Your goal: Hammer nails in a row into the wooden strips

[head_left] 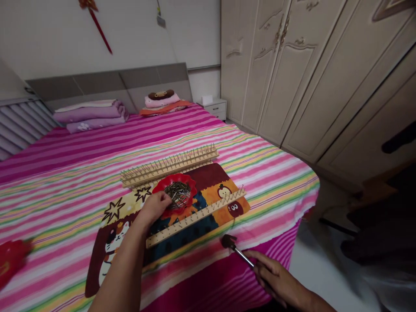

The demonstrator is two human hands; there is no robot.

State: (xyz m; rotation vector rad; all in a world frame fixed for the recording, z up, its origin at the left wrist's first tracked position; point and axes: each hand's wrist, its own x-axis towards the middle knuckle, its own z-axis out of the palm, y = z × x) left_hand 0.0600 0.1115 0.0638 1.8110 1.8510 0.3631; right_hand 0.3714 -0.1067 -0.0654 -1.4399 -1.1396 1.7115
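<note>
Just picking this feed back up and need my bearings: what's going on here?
The person's left hand is at the edge of a red scalloped bowl of nails, while the right hand holds a hammer off to the side, its head over the bedspread. In front lies a wooden strip with a row of nails standing in it. Behind the bowl are more strips, also bristling with nails. The bowl and front strip rest on a cartoon-patterned mat.
</note>
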